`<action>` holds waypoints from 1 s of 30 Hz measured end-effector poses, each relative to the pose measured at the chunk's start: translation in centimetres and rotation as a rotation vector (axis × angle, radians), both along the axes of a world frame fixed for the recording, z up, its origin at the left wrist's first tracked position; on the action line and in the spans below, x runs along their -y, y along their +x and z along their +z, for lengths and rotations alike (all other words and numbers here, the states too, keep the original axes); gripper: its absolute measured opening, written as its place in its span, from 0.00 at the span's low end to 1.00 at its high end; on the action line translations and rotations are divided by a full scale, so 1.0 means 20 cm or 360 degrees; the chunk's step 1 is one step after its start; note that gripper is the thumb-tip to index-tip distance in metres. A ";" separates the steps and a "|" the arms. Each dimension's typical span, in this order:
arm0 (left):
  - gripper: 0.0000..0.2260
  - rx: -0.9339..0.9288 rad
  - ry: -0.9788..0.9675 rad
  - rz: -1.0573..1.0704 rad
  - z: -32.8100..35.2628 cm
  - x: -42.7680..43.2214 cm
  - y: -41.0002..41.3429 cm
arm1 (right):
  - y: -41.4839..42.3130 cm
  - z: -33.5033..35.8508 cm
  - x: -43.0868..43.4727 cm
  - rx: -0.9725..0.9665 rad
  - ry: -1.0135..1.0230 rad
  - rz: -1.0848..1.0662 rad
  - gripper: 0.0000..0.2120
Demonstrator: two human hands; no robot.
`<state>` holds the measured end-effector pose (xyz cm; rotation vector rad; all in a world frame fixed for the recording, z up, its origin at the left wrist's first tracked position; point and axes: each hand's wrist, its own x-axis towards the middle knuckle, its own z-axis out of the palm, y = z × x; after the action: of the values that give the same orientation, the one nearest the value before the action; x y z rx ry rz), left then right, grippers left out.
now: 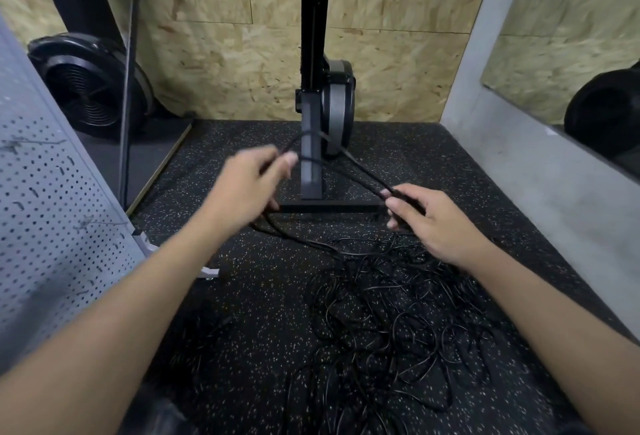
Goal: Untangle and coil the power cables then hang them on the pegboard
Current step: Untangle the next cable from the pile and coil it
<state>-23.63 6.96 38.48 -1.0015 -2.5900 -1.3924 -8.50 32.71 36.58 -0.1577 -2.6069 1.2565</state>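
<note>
Head view: fingers (289, 159) of my left hand (249, 181) and right hand (429, 219) both pinch one thin black power cable (363, 176), stretched crosswise between them, its slack trailing down to the tangled black cable heap (398, 316) on the floor, nearer my right hand.

Light: dim and even, shadows soft. Blur: your left hand (249, 185) is motion-smeared. Edges: your grey perforated metal pegboard (52, 226) bows. Contrast: tangled black power cables (381, 313) sink into dark speckled rubber floor (242, 313).
</note>
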 end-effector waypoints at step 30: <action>0.14 0.0560 -0.0127 -0.0309 -0.18 0.01 -0.04 | -0.03 -0.10 0.05 0.0411 -0.0837 0.0056 0.14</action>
<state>-24.51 6.82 34.86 -1.1377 -2.8808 -1.6573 -9.00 31.73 34.54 -0.3893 -2.4154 2.0311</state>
